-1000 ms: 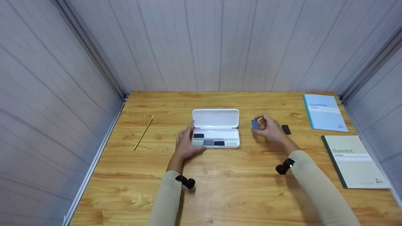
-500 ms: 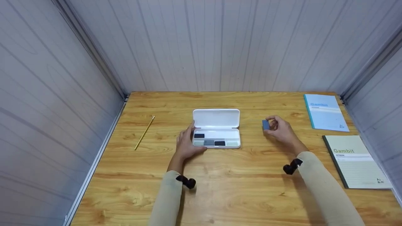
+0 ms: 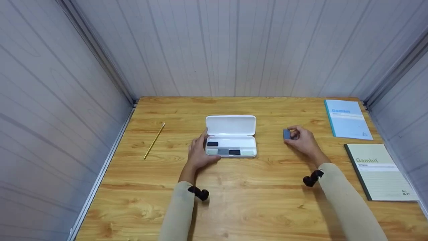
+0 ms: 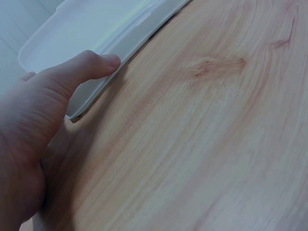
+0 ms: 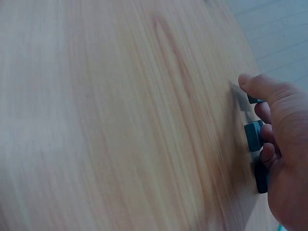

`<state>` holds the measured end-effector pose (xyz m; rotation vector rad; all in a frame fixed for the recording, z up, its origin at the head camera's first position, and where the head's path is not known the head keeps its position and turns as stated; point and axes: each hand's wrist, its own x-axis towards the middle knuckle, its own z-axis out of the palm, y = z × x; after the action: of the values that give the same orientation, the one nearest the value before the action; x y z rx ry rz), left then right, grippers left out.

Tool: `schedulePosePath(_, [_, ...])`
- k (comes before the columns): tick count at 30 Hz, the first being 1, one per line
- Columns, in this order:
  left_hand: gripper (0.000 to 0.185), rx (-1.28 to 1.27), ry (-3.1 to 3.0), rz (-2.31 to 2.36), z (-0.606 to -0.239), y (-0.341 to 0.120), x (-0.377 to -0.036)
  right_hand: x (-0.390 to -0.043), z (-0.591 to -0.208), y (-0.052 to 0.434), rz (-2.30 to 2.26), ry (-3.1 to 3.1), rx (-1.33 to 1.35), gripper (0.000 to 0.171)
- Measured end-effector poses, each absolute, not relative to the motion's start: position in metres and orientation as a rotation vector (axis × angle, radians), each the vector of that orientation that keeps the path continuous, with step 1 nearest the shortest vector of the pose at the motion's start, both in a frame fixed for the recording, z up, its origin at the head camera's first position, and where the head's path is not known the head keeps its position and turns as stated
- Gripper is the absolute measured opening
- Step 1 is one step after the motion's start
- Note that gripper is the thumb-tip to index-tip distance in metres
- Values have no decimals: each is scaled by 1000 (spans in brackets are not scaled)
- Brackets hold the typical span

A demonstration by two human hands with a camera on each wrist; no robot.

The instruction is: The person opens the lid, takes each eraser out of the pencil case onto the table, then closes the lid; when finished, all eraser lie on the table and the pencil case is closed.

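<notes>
We are seeing an open white case [image 3: 231, 137] lying on the bench [image 3: 234, 201], holding dark and grey blocks. Our left hand [image 3: 198, 154] is touching it, fingers relaxed; our right hand [image 3: 302, 140] is pinching a blue block [image 3: 286, 134] beside it. Both notebooks [image 3: 347, 118] are reading "Gambit".

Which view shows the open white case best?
The head view: the whole white case shows, lid up, dark pieces inside. The left wrist view shows only its edge under the left hand; the right wrist view shows none of it.
</notes>
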<state>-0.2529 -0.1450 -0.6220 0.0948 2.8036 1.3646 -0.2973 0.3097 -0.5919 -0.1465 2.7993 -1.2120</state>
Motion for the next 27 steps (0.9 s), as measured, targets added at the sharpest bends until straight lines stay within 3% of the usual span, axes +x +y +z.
schedulePosePath(27, [132,111,2818,1336,-623,-145,-255,-298,-596,308,-1194,2801,-182,55])
